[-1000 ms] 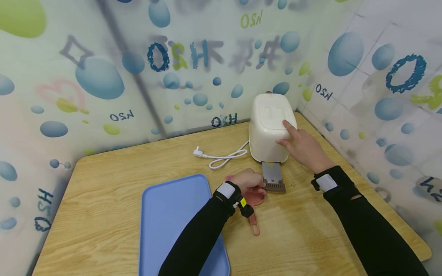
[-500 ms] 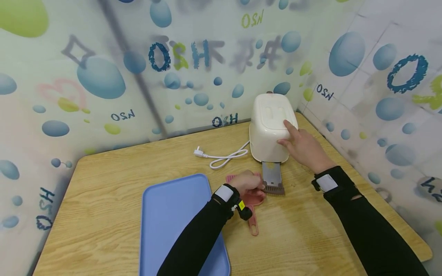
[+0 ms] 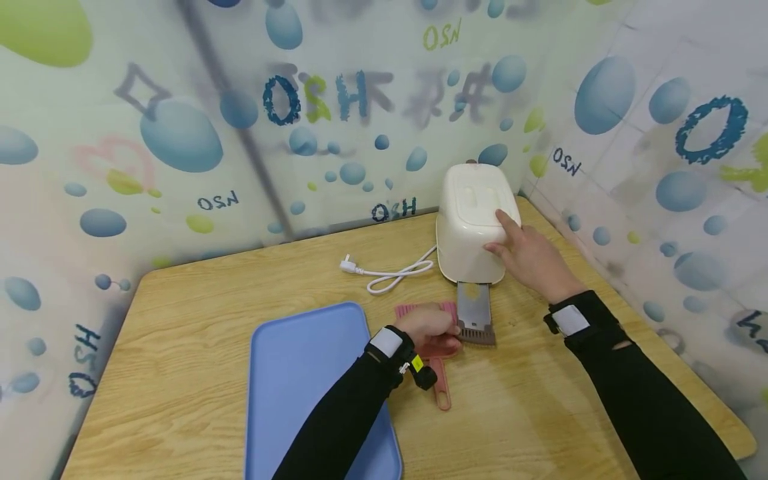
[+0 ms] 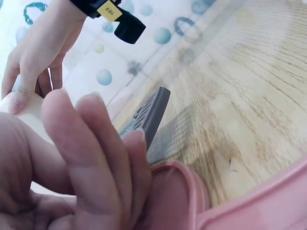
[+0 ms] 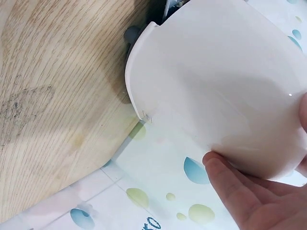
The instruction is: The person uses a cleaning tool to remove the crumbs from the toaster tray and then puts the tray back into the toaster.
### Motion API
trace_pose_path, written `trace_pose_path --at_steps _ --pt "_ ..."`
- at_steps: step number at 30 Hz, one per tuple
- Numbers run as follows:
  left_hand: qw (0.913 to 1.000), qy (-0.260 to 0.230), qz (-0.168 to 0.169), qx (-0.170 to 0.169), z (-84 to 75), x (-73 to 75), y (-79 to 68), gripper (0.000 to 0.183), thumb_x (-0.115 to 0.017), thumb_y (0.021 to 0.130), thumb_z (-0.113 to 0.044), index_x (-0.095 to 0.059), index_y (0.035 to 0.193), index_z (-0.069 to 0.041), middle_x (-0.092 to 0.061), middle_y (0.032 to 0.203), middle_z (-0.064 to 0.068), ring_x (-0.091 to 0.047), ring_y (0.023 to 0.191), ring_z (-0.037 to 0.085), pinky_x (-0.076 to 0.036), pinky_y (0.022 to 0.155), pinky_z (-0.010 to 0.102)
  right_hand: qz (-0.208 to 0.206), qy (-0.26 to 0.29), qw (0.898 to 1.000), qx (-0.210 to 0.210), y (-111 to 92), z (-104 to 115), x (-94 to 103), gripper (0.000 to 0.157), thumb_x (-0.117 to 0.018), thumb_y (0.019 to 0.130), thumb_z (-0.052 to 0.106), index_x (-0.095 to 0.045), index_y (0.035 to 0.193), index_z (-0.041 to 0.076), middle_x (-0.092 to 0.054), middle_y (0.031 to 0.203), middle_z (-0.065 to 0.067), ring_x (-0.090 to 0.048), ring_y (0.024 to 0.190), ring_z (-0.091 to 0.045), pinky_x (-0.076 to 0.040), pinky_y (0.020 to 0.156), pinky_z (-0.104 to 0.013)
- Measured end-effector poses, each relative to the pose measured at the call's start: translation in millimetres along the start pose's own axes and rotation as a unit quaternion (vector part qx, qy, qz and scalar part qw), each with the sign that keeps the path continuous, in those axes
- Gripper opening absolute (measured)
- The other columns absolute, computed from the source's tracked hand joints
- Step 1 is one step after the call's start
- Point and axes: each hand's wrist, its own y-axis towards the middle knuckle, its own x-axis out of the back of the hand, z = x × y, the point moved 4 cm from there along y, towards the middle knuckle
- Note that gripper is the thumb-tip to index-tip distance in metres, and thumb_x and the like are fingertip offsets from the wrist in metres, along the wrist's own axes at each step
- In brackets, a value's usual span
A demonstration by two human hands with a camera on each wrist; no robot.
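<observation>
A cream toaster [image 3: 471, 250] stands at the back right of the table. My right hand [image 3: 531, 260] grips its near right corner, the thumb on the front and a finger on top; the right wrist view shows fingertips [image 5: 220, 165] along its smooth side. From the toaster's base a grey metal crumb tray [image 3: 474, 307] with a ribbed brown end sticks out. My left hand [image 3: 427, 321] pinches that end at its left corner; in the left wrist view curled fingers partly hide the ribbed end. Beneath my left hand lies a small pink dustpan [image 3: 441, 387], its pan partly covered.
A blue tray [image 3: 306, 360] lies left of the dustpan, partly under my left forearm. The toaster's white cord and plug [image 3: 349, 266] lie looped on the wooden table [image 3: 180, 347]. Patterned walls [image 3: 354, 147] stand close behind and to the right of the toaster.
The crumb tray has slid slightly farther out of the toaster, toward me, together with my left hand. My right hand keeps its grip on the toaster.
</observation>
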Motion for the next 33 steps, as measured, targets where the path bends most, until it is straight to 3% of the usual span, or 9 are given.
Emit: trace_pose_path --at_steps 5,10,18,22,28,33 --pt "0.9994 -0.004 0.029 -0.019 2.0 2.9 -2.7 0.013 -0.054 0.080 0.003 -0.057 0.068 0.002 -0.053 0.055 0.006 -0.049 0.046 0.010 -0.043 0.046 0.019 0.000 0.009 1.000 0.001 3.1 5.5 -0.8 0.070 -0.050 0.092 0.041 -0.017 0.144 0.007 -0.051 0.094 -0.029 -0.050 0.076 -0.034 -0.044 0.062 -0.049" --pt "0.9991 -0.015 0.039 -0.011 3.7 7.5 -4.8 0.014 -0.053 0.081 0.003 -0.056 0.068 0.000 -0.053 0.057 0.006 -0.047 0.045 0.009 -0.041 0.044 0.017 0.002 0.016 1.000 0.002 7.1 11.8 -0.6 0.070 -0.049 0.092 0.042 -0.016 0.144 0.007 -0.050 0.095 -0.029 -0.049 0.075 -0.034 -0.043 0.060 -0.049" --pt "0.9978 0.012 0.065 -0.008 2.7 4.6 -9.6 0.020 -0.046 0.084 0.004 -0.054 0.065 0.001 -0.047 0.053 0.004 -0.040 0.042 0.008 -0.036 0.041 0.017 0.027 0.026 0.999 -0.019 6.2 7.4 -3.2 0.073 -0.043 0.094 0.047 -0.009 0.145 0.009 -0.048 0.098 -0.030 -0.046 0.074 -0.034 -0.039 0.058 -0.046" --pt "0.9979 0.022 0.061 -0.003 3.3 0.3 -8.8 0.023 -0.046 0.085 0.005 -0.053 0.063 0.002 -0.047 0.052 0.005 -0.039 0.041 0.008 -0.035 0.040 0.017 0.022 0.023 0.999 -0.009 1.0 5.0 -1.4 0.072 -0.045 0.094 0.045 -0.010 0.145 0.008 -0.047 0.102 -0.034 -0.048 0.077 -0.037 -0.041 0.060 -0.051" --pt "0.9977 0.053 0.039 -0.016 3.8 5.2 -8.3 0.023 -0.049 0.084 0.004 -0.057 0.064 0.004 -0.051 0.051 0.006 -0.043 0.040 0.009 -0.036 0.039 0.017 0.016 0.021 1.000 0.004 0.5 8.9 -0.5 0.071 -0.047 0.094 0.041 -0.012 0.145 0.006 -0.045 0.106 -0.038 -0.048 0.090 -0.046 -0.041 0.067 -0.058" --pt "0.9965 0.072 0.041 -0.010 1.5 7.1 -12.8 0.022 -0.050 0.086 0.002 -0.058 0.066 0.004 -0.053 0.052 0.007 -0.044 0.039 0.008 -0.037 0.038 0.016 0.018 0.024 1.000 0.007 1.6 10.7 1.4 0.071 -0.046 0.094 0.041 -0.011 0.145 0.006 -0.045 0.106 -0.037 -0.048 0.085 -0.042 -0.041 0.063 -0.055"
